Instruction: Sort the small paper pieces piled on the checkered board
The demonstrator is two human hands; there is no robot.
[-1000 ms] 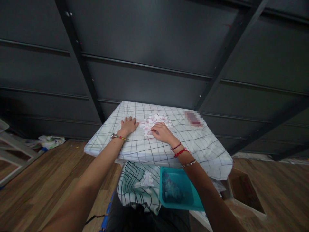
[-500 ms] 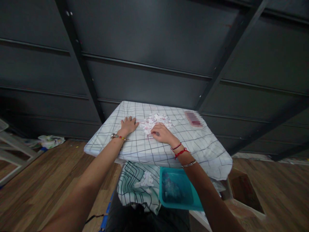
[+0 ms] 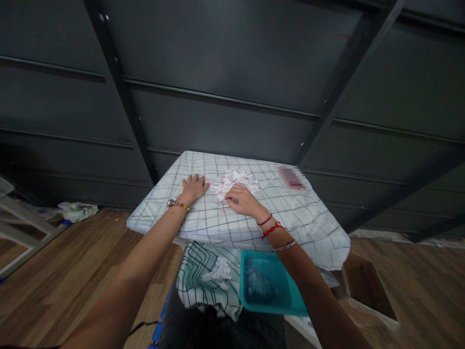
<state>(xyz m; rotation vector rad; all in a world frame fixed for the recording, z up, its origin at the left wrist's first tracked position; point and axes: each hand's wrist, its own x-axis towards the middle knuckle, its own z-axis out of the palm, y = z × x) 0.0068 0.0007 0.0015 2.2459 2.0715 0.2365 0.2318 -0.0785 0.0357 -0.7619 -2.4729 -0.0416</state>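
Seen from above, two bare forearms reach over a surface covered in white cloth with a dark grid pattern (image 3: 203, 228). A loose heap of small, white, pink-flecked scraps (image 3: 238, 178) lies near its middle; the pieces are too small to tell their material. The left hand (image 3: 194, 188) lies palm down just left of the heap, fingers spread, grasping nothing. The right hand (image 3: 244, 199) is at the heap's near edge, its fingers curled in towards the thumb; whether a scrap is pinched there cannot be told. Nearer the body, a green-and-white lined cloth (image 3: 192, 293) over the lap bears a smaller clump of white scraps (image 3: 221, 269), beside a rectangular teal plastic tray (image 3: 242, 278).

For careful handling, the left palm would do best pressed flat, so the cover does not ruck. The right fingertips should work from the heap's near edge, taking few scraps at once, with low, gentle movements, since such light-looking pieces could scatter.
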